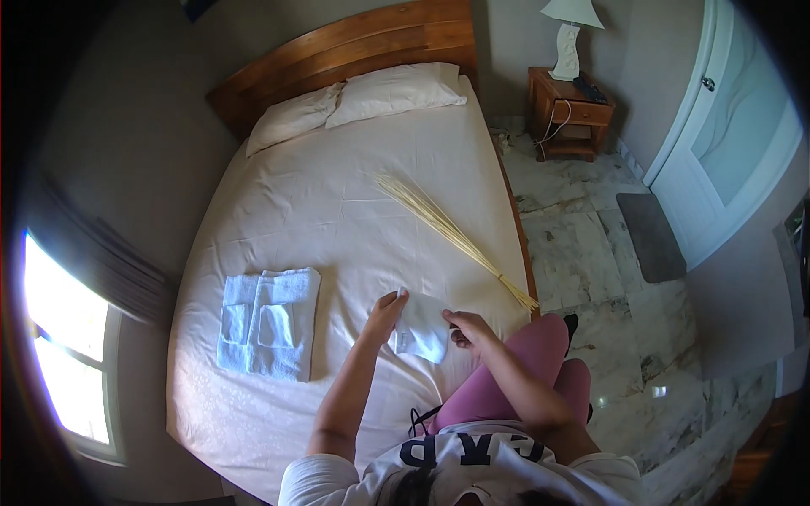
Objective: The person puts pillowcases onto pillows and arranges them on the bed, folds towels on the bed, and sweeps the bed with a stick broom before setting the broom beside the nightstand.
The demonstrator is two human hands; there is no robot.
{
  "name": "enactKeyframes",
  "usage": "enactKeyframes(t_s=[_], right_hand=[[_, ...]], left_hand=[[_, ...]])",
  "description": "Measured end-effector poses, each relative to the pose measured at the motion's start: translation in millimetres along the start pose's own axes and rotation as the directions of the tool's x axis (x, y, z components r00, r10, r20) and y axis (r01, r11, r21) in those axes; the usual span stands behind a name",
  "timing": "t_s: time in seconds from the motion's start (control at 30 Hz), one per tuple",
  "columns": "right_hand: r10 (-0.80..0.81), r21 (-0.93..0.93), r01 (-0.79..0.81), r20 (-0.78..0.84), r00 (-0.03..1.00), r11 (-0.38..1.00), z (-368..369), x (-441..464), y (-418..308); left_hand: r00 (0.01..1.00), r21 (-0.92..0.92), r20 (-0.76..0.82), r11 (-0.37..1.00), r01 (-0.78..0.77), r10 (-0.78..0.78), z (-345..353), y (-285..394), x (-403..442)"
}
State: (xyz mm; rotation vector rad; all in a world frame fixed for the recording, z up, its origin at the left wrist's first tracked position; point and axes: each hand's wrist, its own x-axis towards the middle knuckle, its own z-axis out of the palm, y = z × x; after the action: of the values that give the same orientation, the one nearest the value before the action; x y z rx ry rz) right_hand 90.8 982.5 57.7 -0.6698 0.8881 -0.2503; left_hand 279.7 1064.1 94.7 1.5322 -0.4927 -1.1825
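Observation:
A small white cloth (421,329) hangs between my two hands just above the bed. My left hand (387,313) is closed on its left edge, thumb uppermost. At the opposite edge, my right hand (469,330) pinches the cloth with bent fingers. To the left of my left hand lie folded pale towels (291,358), two side by side, with a smaller folded cloth (277,325) on each. Beyond my right hand a bound stick broom (460,239) lies diagonally on the bed, its tied end near my knee.
The bed (278,211) has a pale sheet, two pillows (396,93) and a wooden headboard (354,46). On the right stand a nightstand (582,110) with a lamp (567,51), a grey mat (651,238) and a white door (717,160). A window (72,337) is at left.

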Motion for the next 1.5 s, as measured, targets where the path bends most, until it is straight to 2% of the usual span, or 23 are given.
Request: enactKeyframes(t_s=[0.07, 0.13, 0.17, 0.2, 0.27, 0.3, 0.37, 0.47, 0.53, 0.57, 0.6, 0.63, 0.7, 0.77, 0.8, 0.87, 0.93, 1.0, 1.03, 1.1, 1.2, 1.37, 1.5], right_hand=[[-0.073, -0.203, 0.077, 0.026, 0.997, 0.976, -1.7, 2.5, -14.2], [-0.154, -0.173, 0.147, -0.027, 0.988, 0.974, 9.7, 2.9, -37.7], [-0.251, -0.182, 0.238, -0.051, 0.967, 0.954, 17.3, 1.5, -50.4], [-0.258, -0.181, 0.245, -0.052, 0.965, 0.952, 25.6, 2.9, -61.0], [-0.532, -0.042, 0.531, -0.018, 0.847, 0.847, 36.7, 5.8, -75.7], [-0.535, -0.041, 0.534, -0.017, 0.845, 0.844, 37.3, 6.3, -76.9], [-0.691, -0.086, 0.690, 0.011, 0.722, 0.719, 35.5, 9.1, -70.8], [-0.706, -0.260, 0.678, -0.021, 0.708, 0.688, 4.9, 31.7, -23.1], [-0.627, -0.398, 0.540, -0.126, 0.769, 0.742, -20.1, 41.4, 20.7], [-0.622, -0.401, 0.534, -0.129, 0.772, 0.745, -34.9, 48.3, 43.2], [-0.667, -0.617, 0.466, -0.132, 0.733, 0.635, -49.0, 55.6, 63.8], [-0.709, -0.793, 0.361, -0.121, 0.695, 0.490, -52.8, 54.5, 70.6], [-0.735, -0.774, 0.386, -0.146, 0.662, 0.501, -52.3, 57.7, 66.8], [-0.759, -0.757, 0.412, -0.166, 0.629, 0.507, -44.4, 51.4, 53.4], [-0.744, -0.762, 0.387, -0.181, 0.643, 0.520, -39.0, 49.3, 41.9], [-0.730, -0.764, 0.365, -0.197, 0.654, 0.533, -29.8, 55.9, 22.9], [-0.742, -0.764, 0.368, -0.206, 0.639, 0.529, -26.1, 69.5, 15.8], [-0.771, -0.755, 0.410, -0.193, 0.607, 0.512, -23.4, 80.2, 13.8], [-0.801, -0.746, 0.452, -0.178, 0.572, 0.489, -24.0, 84.6, 13.2], [-0.832, -0.728, 0.514, -0.138, 0.537, 0.453, -28.2, 84.7, 21.0], [-0.852, -0.714, 0.555, -0.113, 0.511, 0.427, -37.2, 76.7, 36.7], [-0.831, -0.702, 0.537, -0.143, 0.538, 0.468, -32.6, 66.8, 33.0], [-0.888, -0.740, 0.572, -0.074, 0.453, 0.354, -25.7, 73.3, 14.7]], left_hand=[[0.999, 0.016, -0.046, 1.000, -0.008, 0.009, -7.2, -1.2, 6.1], [0.994, 0.223, -0.089, 0.974, -0.047, 0.068, -8.5, 14.5, 15.3], [0.994, 0.224, -0.086, 0.973, -0.051, 0.072, -7.0, 22.4, 18.0], [0.980, 0.215, -0.098, 0.965, -0.150, 0.174, -3.6, 35.9, 16.9], [0.920, 0.200, -0.128, 0.918, -0.343, 0.371, 0.9, 55.7, 14.5], [0.885, 0.132, -0.108, 0.889, -0.440, 0.454, -2.4, 51.6, 21.7], [0.888, 0.235, -0.115, 0.881, -0.412, 0.446, -6.9, 37.8, 23.9], [0.923, 0.461, -0.145, 0.850, -0.255, 0.356, -12.9, -13.2, 24.6], [0.949, 0.630, -0.110, 0.759, -0.163, 0.295, -22.8, -72.3, 28.9], [0.973, 0.499, -0.108, 0.858, -0.124, 0.204, -16.8, -86.8, 17.6], [0.996, 0.537, -0.056, 0.843, -0.030, 0.071, -33.5, -127.3, 33.7], [0.988, 0.519, -0.074, 0.852, -0.077, 0.135, -26.2, -121.4, 25.0], [0.978, 0.499, -0.092, 0.858, -0.119, 0.189, -15.9, -106.3, 13.3], [0.962, 0.679, -0.197, 0.734, -0.004, 0.187, -9.5, -90.0, 15.8], [0.962, 0.678, -0.195, 0.735, -0.007, 0.189, -7.1, -85.5, 19.9], [0.913, 0.668, -0.235, 0.737, -0.097, 0.333, -3.4, -78.0, 28.5], [0.916, 0.635, -0.255, 0.768, -0.083, 0.310, -2.7, -81.5, 42.1], [0.925, 0.455, -0.256, 0.879, -0.141, 0.281, -1.5, -85.2, 52.0], [0.926, 0.455, -0.255, 0.879, -0.141, 0.280, -0.6, -87.8, 52.2], [0.863, 0.433, -0.169, 0.823, -0.369, 0.476, 2.9, -90.6, 47.5], [0.861, 0.562, -0.096, 0.741, -0.367, 0.499, 6.5, -92.4, 33.1], [0.834, 0.564, -0.069, 0.711, -0.420, 0.548, 13.6, -95.2, 33.4], [0.839, 0.556, -0.033, 0.708, -0.436, 0.543, 15.7, -84.7, 36.5]])
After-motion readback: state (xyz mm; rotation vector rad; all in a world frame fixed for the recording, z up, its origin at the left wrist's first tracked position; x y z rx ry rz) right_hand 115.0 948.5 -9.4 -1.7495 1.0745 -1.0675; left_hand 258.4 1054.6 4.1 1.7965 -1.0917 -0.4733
